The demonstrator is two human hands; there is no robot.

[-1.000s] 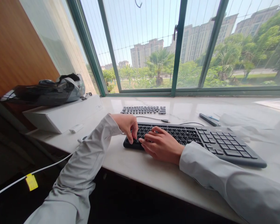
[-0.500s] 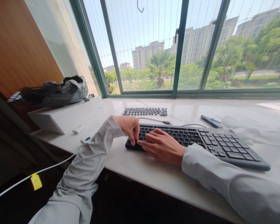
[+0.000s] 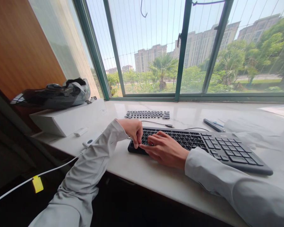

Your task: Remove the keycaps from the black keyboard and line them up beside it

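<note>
A black keyboard (image 3: pixel 227 148) lies at a slant on the counter. Its number pad has keycaps, while its main section shows bare outlined key sockets. My left hand (image 3: pixel 133 130) hangs over the keyboard's left end with thumb and fingers pinched together; anything between them is hidden. My right hand (image 3: pixel 167 150) rests across the lower left of the main section, its index finger stretched to my left fingertips and its other fingers bent and apart. Behind the keyboard, loose dark keycaps (image 3: pixel 146 114) lie in rows. A cable with a plug (image 3: pixel 169 125) runs between them.
A black glossy visor-like object (image 3: pixel 53 94) sits on a white box (image 3: pixel 66 118) at left. A small white block (image 3: pixel 80 131) and a white cable (image 3: pixel 61 165) with a yellow tag lie nearer. A dark slim tool (image 3: pixel 213 125) and clear plastic (image 3: pixel 253 127) are at right. A window stands behind.
The camera view has shifted slightly. Both hands stay at the keyboard's left end, with my left fingertips still meeting my right index finger.
</note>
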